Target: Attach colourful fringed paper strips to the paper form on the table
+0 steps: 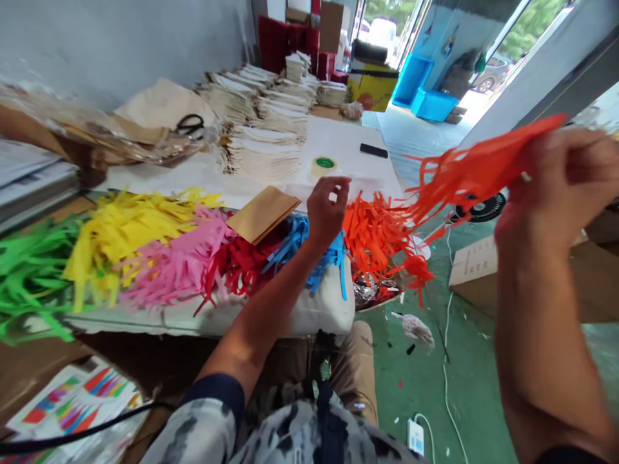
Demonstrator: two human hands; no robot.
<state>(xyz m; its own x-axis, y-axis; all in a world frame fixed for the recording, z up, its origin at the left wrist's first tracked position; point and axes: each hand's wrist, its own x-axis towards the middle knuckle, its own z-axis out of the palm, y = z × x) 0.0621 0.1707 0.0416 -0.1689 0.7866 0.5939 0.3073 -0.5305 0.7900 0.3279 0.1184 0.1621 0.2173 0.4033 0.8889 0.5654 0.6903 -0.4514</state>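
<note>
My right hand (556,174) is raised at the right, closed on one end of an orange paper tassel (483,167). The tassel's cut strips trail left, slightly blurred. Over the table my left hand (329,209) is held in a pinch, with thumb and forefinger together; whether anything thin is between the tips I cannot make out. Just below it lie blue tassels (293,248), and to its right an orange tassel pile (372,232) hangs over the table corner. Red tassels (244,264), pink tassels (181,254), yellow tassels (130,232) and green tassels (36,264) continue leftward.
A folded brown paper piece (264,214) rests on the tassels. Behind are a tape roll (324,165), a black phone (374,150), stacked cream bundles (265,145) and black scissors (190,124). A fan (483,207), a cardboard box (476,274) and a cable (445,361) are at right.
</note>
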